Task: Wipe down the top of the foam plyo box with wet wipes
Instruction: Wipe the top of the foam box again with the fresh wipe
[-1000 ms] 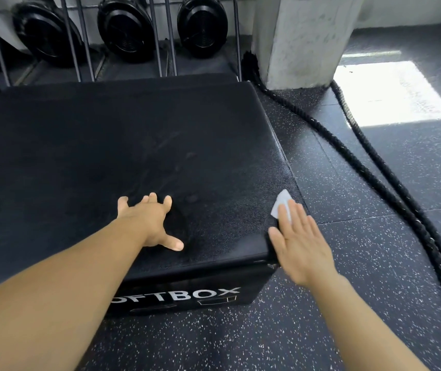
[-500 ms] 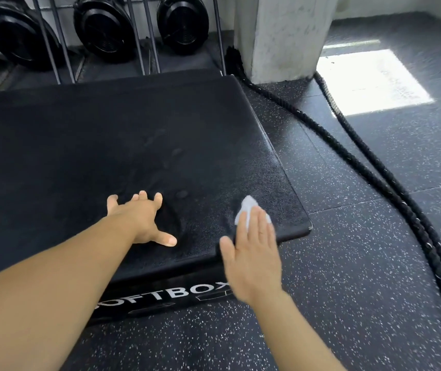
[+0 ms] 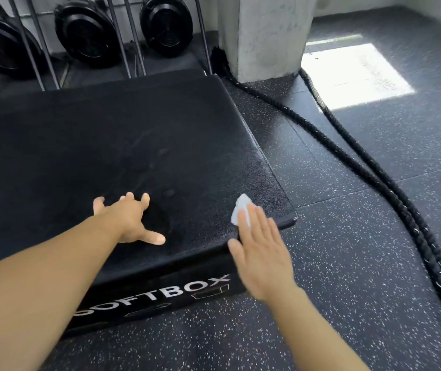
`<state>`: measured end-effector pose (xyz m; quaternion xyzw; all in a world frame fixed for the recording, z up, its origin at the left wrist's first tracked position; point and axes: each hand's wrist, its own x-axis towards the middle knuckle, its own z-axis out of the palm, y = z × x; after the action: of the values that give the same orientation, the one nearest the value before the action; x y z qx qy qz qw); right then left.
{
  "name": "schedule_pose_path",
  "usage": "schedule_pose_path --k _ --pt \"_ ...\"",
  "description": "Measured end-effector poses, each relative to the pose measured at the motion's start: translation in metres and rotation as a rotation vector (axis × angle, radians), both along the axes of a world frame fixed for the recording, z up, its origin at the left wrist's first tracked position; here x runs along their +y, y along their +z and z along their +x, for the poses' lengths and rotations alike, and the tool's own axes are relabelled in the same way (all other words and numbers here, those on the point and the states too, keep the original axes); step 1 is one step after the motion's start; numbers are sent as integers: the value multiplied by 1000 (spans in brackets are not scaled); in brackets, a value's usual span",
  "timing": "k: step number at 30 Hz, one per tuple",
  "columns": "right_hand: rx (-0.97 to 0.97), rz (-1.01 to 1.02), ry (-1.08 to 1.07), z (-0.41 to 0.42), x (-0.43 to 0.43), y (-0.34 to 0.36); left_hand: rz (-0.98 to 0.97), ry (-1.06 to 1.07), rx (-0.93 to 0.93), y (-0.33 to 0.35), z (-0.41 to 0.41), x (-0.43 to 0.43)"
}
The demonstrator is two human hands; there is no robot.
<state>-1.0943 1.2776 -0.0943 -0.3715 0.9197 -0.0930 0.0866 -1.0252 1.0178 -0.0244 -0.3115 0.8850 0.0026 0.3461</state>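
A black foam plyo box (image 3: pixel 112 145) with white SOFTBOX lettering on its front fills the left half of the view. My right hand (image 3: pixel 261 247) lies flat with straight fingers near the box's front right corner and presses a white wet wipe (image 3: pixel 239 208) onto the top; most of the wipe is hidden under the fingers. My left hand (image 3: pixel 128 218) rests on the top near the front edge, fingers spread and thumb out, holding nothing.
A thick black battle rope (image 3: pixel 361 167) runs across the speckled rubber floor to the right of the box. A concrete pillar (image 3: pixel 265 36) stands behind the box's far right corner. Black weight plates (image 3: pixel 85 33) on a metal rack line the back wall.
My right hand slid the wipe left from the box's right edge along the front of the top, then slightly back right. My left hand stayed planted.
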Motion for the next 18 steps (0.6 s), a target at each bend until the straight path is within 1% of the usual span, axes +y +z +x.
schedule_pose_path --k 3,6,11,14,18 --pt "-6 8 -119 -28 30 -5 1 -3 -2 -1 0 -1" --pt "-35 9 -146 -40 46 -7 -2 -7 1 -2 0 -2" --pt "-59 -85 -244 -11 19 -6 -4 -17 4 -3 1 -4" --pt "-74 -154 -217 20 -1 -5 -4 -15 2 -3 1 -4" --pt "-134 -199 -79 57 -24 -3 -5 -13 8 -4 1 -5"
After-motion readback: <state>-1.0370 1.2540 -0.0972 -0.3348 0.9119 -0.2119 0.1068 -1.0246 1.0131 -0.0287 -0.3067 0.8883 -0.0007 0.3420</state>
